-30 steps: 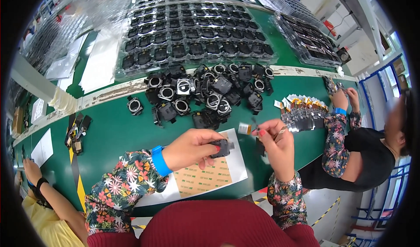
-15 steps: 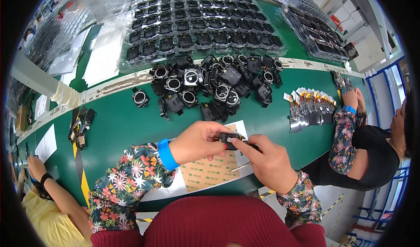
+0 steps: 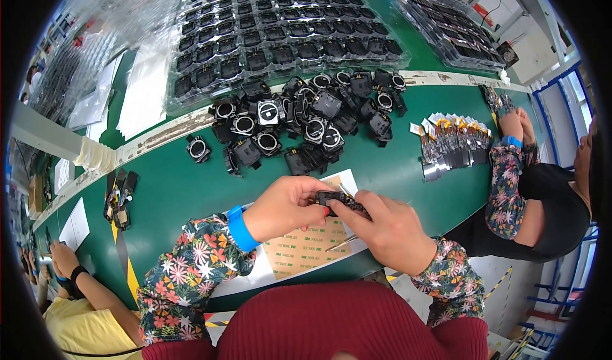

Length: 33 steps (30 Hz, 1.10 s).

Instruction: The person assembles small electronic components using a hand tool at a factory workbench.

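A small black plastic housing [image 3: 333,197], much like those in the pile, is pinched in the fingers of my left hand [image 3: 287,207]. The thumb and fingers of my right hand [image 3: 398,235] press on the same housing from the right, covering part of it. Below them lies a tan adhesive-backed sheet [image 3: 299,253] with green print, on white paper [image 3: 252,280]. A thin metal tool [image 3: 341,243] shows over the sheet beside my right palm; whether that hand grips its other end is hidden.
Beyond my hands sits a pile of black housings with round rings [image 3: 315,130]. Clear trays of black parts [image 3: 274,41] stand behind it. Flat flex-cable parts [image 3: 452,146] lie at right, near a co-worker's hands [image 3: 517,127]. Another cluster of parts [image 3: 120,197] lies left.
The black housing has tilted between my hands, and the pale patch on it no longer shows at my right fingertip. The whole view has shifted slightly.
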Each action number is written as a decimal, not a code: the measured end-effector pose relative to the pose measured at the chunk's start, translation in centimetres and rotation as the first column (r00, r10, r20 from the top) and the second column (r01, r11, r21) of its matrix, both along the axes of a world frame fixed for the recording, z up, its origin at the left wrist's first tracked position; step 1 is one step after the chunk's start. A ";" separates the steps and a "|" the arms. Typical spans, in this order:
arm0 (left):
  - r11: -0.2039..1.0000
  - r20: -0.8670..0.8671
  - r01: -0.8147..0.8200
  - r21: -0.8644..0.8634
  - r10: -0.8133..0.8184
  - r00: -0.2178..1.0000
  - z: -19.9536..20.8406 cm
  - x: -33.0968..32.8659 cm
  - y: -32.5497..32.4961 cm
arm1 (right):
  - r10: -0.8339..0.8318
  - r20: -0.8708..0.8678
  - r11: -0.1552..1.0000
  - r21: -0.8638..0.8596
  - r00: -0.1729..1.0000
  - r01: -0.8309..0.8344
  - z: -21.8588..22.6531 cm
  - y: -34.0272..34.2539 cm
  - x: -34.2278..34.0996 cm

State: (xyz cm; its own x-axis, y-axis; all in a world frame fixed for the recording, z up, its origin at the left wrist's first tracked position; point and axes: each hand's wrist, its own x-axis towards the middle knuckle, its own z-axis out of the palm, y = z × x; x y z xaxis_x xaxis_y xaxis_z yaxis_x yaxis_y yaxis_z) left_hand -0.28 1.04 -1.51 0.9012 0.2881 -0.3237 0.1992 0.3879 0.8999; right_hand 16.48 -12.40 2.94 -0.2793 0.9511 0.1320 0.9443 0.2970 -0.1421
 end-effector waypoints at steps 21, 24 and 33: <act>0.997 -0.104 -0.056 0.057 0.061 0.993 0.1 0.3 -0.7 | 0.028 -0.034 0.990 0.141 0.999 -0.023 -1.7 -1.1 -0.5; 0.997 -0.078 -0.049 0.057 0.053 0.996 0.0 0.5 -0.8 | -0.019 -0.277 0.989 0.136 0.961 0.058 -0.6 -1.2 -0.2; 0.982 0.029 -0.003 0.189 -0.003 1.000 1.4 0.1 -2.0 | -0.161 -0.942 0.944 -0.059 0.295 0.325 0.5 -0.1 3.0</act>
